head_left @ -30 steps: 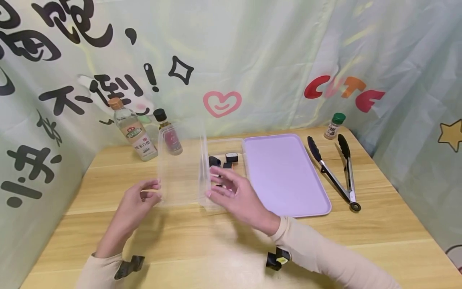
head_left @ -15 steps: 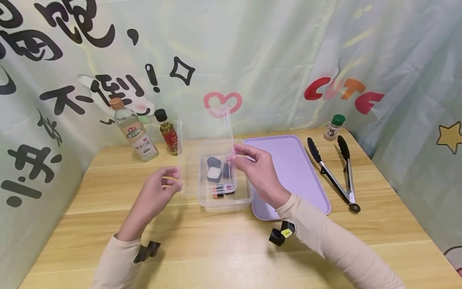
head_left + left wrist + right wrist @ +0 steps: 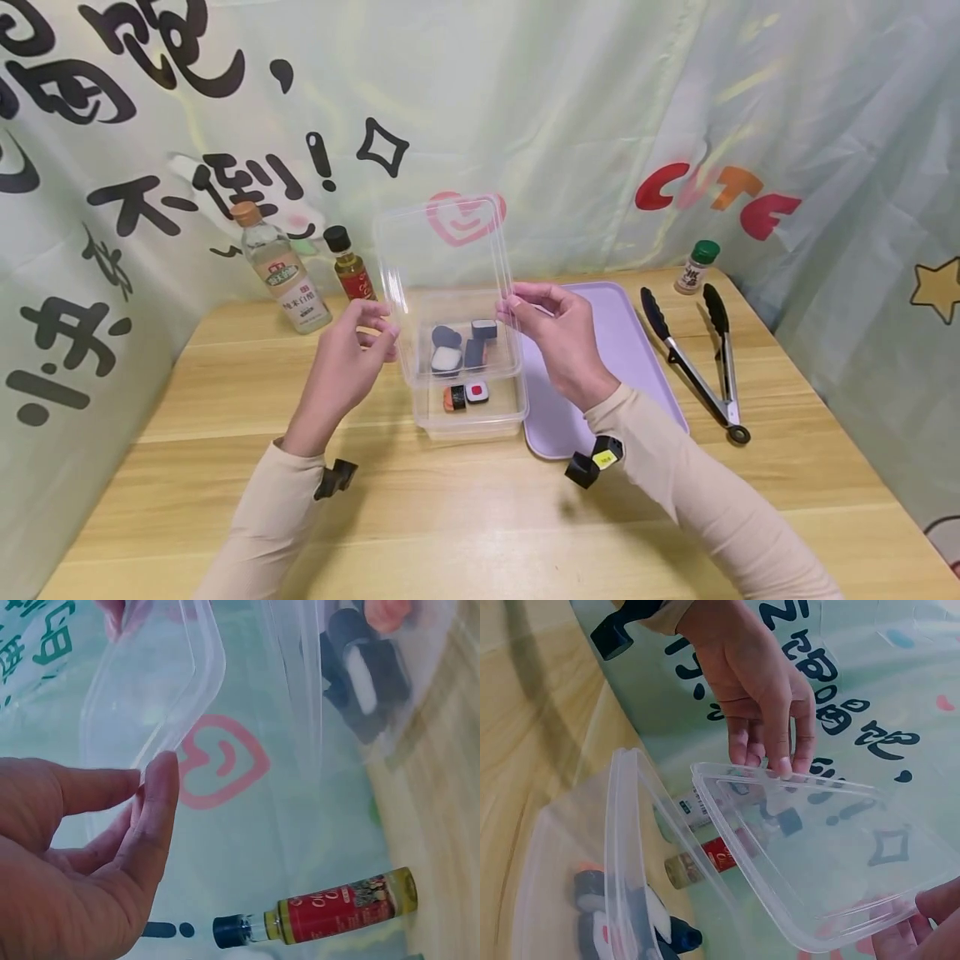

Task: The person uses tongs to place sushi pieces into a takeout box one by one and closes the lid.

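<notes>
A clear plastic lid (image 3: 450, 258) hangs tilted above a clear plastic container (image 3: 472, 427), apart from it. My left hand (image 3: 347, 362) pinches its left edge between thumb and fingers, also seen close in the left wrist view on the lid (image 3: 154, 682). On the opposite edge my right hand (image 3: 564, 346) grips it with thumb and fingertips. Inside the container lie several sushi pieces: a white-topped one (image 3: 447, 359), a roll with a red centre (image 3: 477, 392) and an orange one with a black band (image 3: 453, 398). The right wrist view shows a gap between lid and container (image 3: 547, 855).
A purple tray (image 3: 637, 375) lies right of the container, beside black-and-silver tongs (image 3: 701, 379). A green-capped shaker (image 3: 697, 267) stands at the back right. Behind my left hand are an orange-capped bottle (image 3: 285, 275) and a black-capped bottle with a red label (image 3: 354, 271).
Both hands have carried the lid rightward and upward, from left of the container to above it. The sushi pieces are now in plainer view beneath. The tray and tongs have not moved.
</notes>
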A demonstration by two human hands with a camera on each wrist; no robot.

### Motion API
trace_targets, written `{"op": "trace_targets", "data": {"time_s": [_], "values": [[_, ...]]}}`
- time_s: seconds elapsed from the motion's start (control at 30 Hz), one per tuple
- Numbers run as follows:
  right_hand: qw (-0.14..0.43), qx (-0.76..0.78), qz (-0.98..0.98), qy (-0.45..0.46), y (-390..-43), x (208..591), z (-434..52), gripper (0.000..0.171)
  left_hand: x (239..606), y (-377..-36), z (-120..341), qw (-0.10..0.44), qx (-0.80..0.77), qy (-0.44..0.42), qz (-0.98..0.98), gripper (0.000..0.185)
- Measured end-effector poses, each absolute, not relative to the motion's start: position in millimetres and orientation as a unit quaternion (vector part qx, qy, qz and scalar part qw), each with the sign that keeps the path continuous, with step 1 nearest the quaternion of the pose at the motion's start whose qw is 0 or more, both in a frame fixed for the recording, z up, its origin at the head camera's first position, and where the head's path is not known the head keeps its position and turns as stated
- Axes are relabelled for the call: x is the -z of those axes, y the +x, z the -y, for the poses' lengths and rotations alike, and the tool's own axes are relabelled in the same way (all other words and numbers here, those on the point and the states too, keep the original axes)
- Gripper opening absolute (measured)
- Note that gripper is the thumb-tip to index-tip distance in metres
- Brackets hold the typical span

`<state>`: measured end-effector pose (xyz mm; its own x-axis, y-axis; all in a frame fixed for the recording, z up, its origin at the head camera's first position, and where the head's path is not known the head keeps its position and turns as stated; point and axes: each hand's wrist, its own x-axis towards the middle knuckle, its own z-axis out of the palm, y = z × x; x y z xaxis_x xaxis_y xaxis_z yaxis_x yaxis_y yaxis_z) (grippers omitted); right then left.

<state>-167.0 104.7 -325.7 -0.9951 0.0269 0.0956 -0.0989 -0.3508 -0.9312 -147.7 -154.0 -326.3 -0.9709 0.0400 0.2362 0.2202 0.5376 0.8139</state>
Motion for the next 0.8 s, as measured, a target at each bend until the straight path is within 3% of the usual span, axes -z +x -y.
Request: {"op": "trace_targets", "data": {"time_s": [0.3,0.53,0.8], "values": [[0.092,-0.785,0.611,0.034,-166.6,324.5,-108.8,0.027,320.5,-151.0,145.1,0.179,0.446,-0.088,0.872,0.019],[0.139,-0.762,0.632,0.018,-168.2,325.8,-108.8,0.021,319.1,-151.2,142.6,0.211,0.446,-0.098,0.865,0.013],[0.131,-0.813,0.565,0.046,-167.1,328.5,-107.1,0.016,320.6,-150.6,142.2,0.238,0.463,-0.108,0.847,0.011]]}}
